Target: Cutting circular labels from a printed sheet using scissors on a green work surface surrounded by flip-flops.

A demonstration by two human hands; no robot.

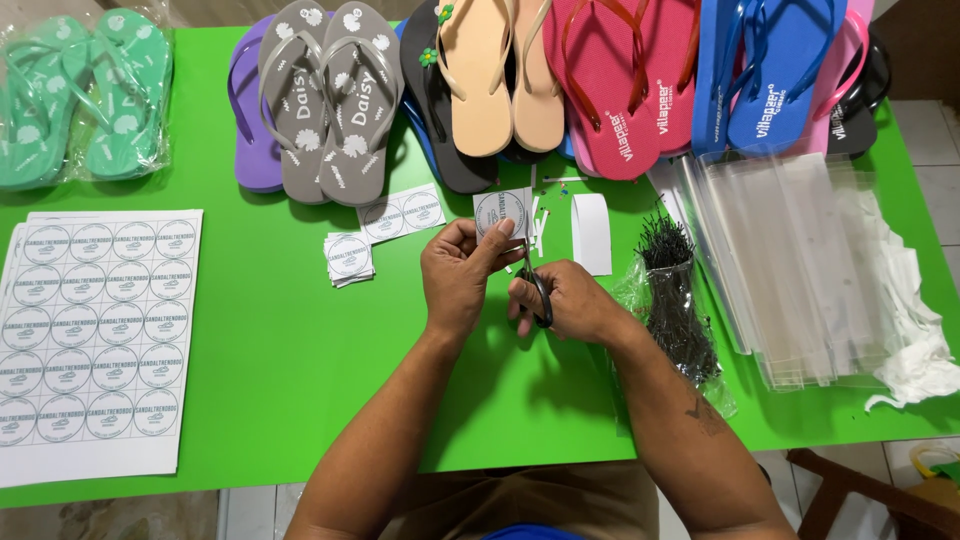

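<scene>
Above the green surface [300, 380], the left hand [455, 275] pinches a small square paper label [502, 213] with a round printed mark, its fingers [500, 232] closed on the label's lower edge. Just to its right, the right hand [570, 300] grips black-handled scissors [535, 285], fingers curled through the loops, blades pointing up toward the label's bottom edge. A small stack of cut labels [349, 258] lies left of the hands, a full sheet of labels [95, 340] further left. Flip-flops [330, 100] line the far edge.
</scene>
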